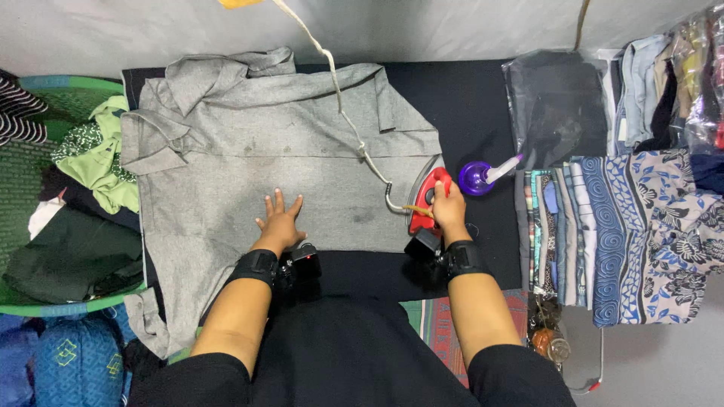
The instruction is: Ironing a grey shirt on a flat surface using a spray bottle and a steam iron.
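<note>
A grey collared shirt (249, 143) lies spread flat on a black padded surface (467, 105). My left hand (280, 222) rests palm down on the shirt's lower part, fingers spread. My right hand (449, 209) grips the handle of a red electric iron (428, 197) that sits at the shirt's right edge. The iron's pale cord (339, 98) runs up across the shirt to the top of the view. Both wrists wear black straps with small devices.
A purple spray bottle (478, 178) stands just right of the iron. Folded patterned clothes (603, 226) are stacked at the right, bagged garments (558, 105) behind them. A green basket (45, 309) of crumpled clothes sits at the left.
</note>
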